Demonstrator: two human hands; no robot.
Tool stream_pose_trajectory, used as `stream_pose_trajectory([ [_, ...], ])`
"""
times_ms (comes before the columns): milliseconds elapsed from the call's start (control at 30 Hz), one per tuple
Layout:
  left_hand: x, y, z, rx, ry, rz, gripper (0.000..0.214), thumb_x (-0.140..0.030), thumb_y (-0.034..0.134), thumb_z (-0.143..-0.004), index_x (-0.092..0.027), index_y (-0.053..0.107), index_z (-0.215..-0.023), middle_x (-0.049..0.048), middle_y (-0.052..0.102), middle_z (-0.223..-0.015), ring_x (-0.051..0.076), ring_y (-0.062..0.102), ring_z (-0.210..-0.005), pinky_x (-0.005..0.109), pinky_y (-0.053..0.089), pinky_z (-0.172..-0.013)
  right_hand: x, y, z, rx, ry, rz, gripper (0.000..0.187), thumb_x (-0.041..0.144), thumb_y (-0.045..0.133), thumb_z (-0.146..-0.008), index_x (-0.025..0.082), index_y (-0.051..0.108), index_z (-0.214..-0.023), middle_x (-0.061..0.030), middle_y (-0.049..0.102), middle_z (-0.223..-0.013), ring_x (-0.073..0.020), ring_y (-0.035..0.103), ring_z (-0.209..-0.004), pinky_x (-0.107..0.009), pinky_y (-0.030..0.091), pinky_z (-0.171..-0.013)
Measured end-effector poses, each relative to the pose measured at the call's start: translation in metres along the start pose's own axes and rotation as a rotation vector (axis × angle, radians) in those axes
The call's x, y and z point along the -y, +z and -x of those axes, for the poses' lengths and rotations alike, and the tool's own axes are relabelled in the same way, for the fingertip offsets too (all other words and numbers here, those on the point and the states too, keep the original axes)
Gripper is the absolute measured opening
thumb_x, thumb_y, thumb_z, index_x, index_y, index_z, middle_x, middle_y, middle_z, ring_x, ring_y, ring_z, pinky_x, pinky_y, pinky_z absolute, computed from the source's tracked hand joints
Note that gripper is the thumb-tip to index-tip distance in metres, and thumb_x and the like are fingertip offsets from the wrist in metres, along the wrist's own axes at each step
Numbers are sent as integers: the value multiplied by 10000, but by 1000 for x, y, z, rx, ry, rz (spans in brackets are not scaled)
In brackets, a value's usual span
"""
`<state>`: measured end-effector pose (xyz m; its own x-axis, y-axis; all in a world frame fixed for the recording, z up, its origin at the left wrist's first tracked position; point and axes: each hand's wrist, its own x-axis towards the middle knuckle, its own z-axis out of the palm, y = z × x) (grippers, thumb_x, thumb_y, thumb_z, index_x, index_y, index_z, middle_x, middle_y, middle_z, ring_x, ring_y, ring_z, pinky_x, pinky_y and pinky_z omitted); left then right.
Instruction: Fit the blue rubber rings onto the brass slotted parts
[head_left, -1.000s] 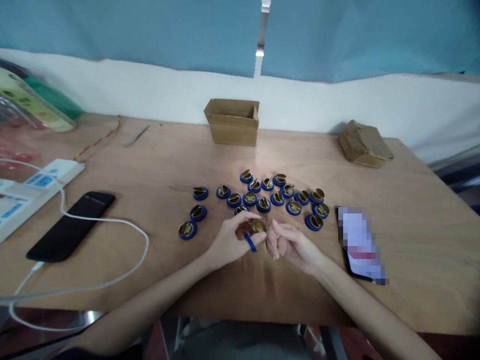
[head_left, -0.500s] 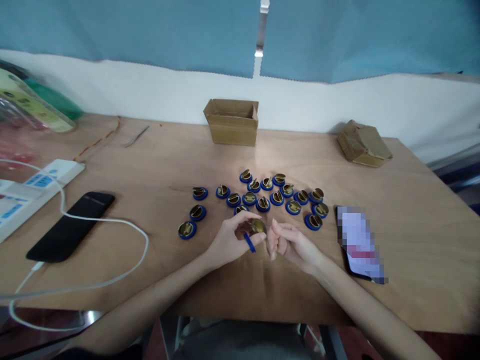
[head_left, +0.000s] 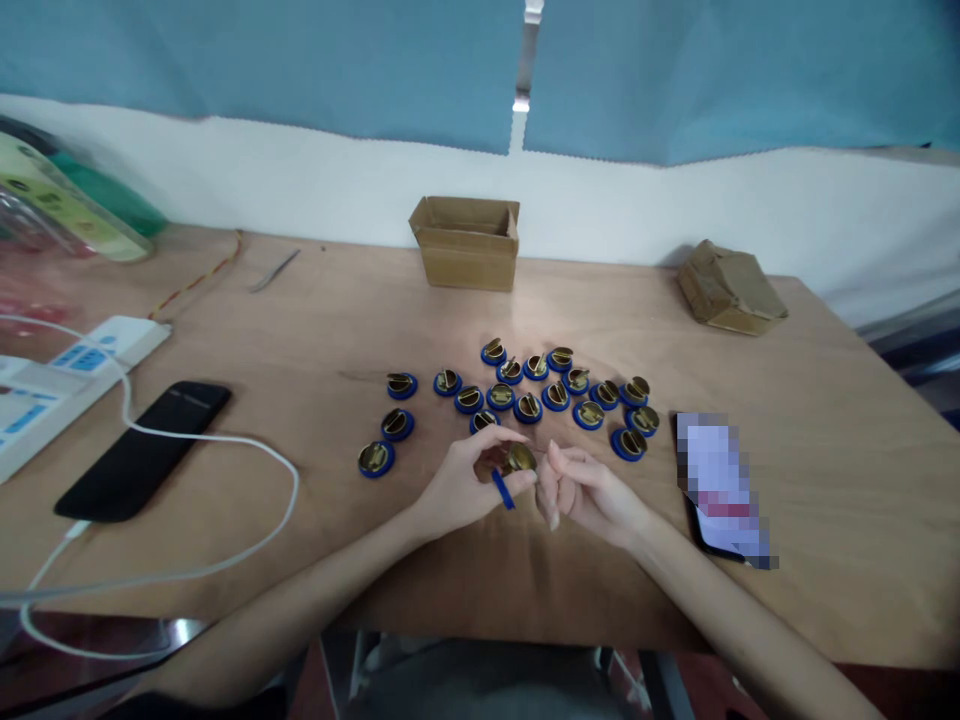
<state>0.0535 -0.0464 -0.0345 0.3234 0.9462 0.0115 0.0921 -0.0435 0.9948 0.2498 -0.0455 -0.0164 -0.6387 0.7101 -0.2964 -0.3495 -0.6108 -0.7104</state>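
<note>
1. Wooden tabletop [head_left: 337,330] under a blue curtain [head_left: 300,60], strewn with blue-rimmed caps [head_left: 529,405] at 12 o'clock of the hands.
2. Clamping left hand [head_left: 461,485] grip on brass disc [head_left: 519,458], blue ring [head_left: 502,489] at its 7 o'clock.
3. Curling right hand [head_left: 585,492] at the disc's 3 o'clock; cannot tell whether that grip is together or apart.

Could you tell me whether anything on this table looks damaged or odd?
The far right box looks crushed and lopsided, unlike the upright open box. Also, the left hand holds a brass disc with a blue ring loose beside it, whereas the caps on the table have theirs on.
</note>
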Motion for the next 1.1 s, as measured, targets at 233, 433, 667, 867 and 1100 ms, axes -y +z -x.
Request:
stream_pose_trajectory([
  [233,-1,0,2,17,18,-26,320,-239,766,-772,-185,669,-1073,44,731,-925,181,682,-832,280,509,-741,-2,-4,-1,65,33,-47,511,489,658,-959,106,691,-623,-39,669,-520,-103,623,-453,-182,489,-495],
  [433,-1,1,2,19,13,-38,319,-241,774,-764,-183,675,-1061,39,733,-903,180,680,-816,279,506,-735,-5,-6,-2,77,37,-65,525,475,636,-974,112,671,-597,-26,634,-483,-100,596,-417,-191,460,-487],
  [667,-3,1,1,32,21,-47,310,-237,768,-769,-182,680,-1062,38,733,-899,176,675,-809,277,502,-729,-7,-7,-2,83,50,-91,501,466,652,-961,128,621,-593,7,577,-454,-99,566,-396,-199,402,-460],
  [867,-6,1,1,31,16,-58,314,-252,771,-764,-183,679,-1056,34,731,-885,172,665,-799,277,498,-726,-6,-7,-2,91,68,-94,492,456,646,-967,134,596,-598,8,574,-450,-91,545,-387,-204,383,-465],
  [1100,-7,1,1,41,10,-44,323,-273,778,-764,-174,679,-1055,31,726,-874,173,665,-799,272,501,-724,-5,-4,-2,62,65,-106,483,456,691,-938,135,580,-594,18,570,-450,-75,500,-365,-207,362,-450],
])
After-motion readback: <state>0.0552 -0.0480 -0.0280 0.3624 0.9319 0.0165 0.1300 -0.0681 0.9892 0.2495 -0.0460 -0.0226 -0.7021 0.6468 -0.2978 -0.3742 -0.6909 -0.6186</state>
